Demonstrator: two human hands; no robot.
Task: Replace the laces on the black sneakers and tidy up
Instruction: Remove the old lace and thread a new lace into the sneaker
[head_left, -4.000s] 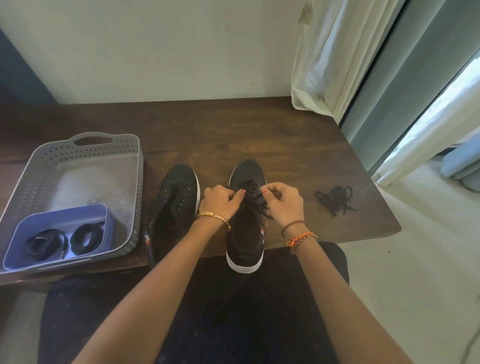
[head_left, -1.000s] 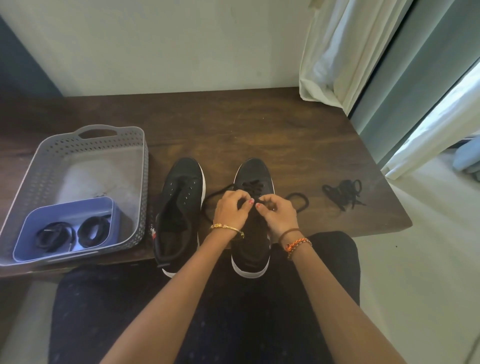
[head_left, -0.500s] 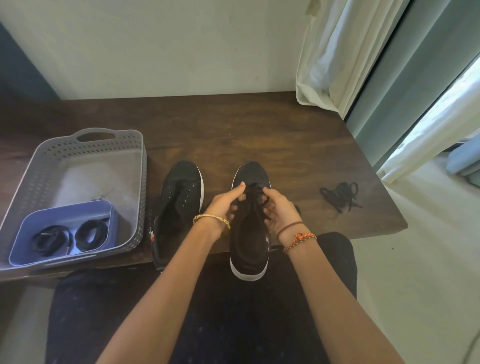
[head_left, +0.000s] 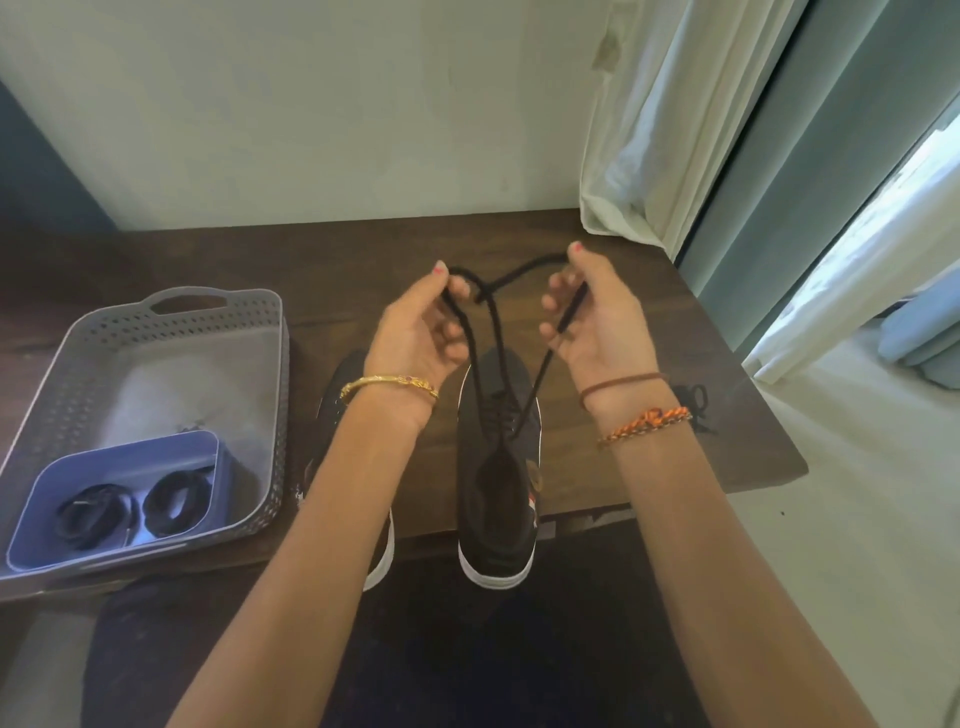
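Observation:
Two black sneakers stand on the dark wooden table (head_left: 363, 260), toes pointing away. The right sneaker (head_left: 498, 467) carries a black lace (head_left: 498, 332) whose two ends rise from its eyelets. My left hand (head_left: 421, 327) pinches one end and my right hand (head_left: 592, 317) pinches the other, both raised above the shoe. The two ends cross between my hands in a loose knot. The left sneaker (head_left: 337, 395) sits partly hidden under my left forearm and shows no lace.
A grey perforated basket (head_left: 67, 364) stands at the left and holds a blue tray (head_left: 62, 478) with two coiled black laces (head_left: 130, 506). A loose black lace (head_left: 696, 405) lies on the table right of my right wrist. Curtains (head_left: 649, 130) hang at the back right.
Both hands lifted from the right sneaker's tongue, drawing the lace ends up and apart above the shoe, where they now cross in a loose knot.

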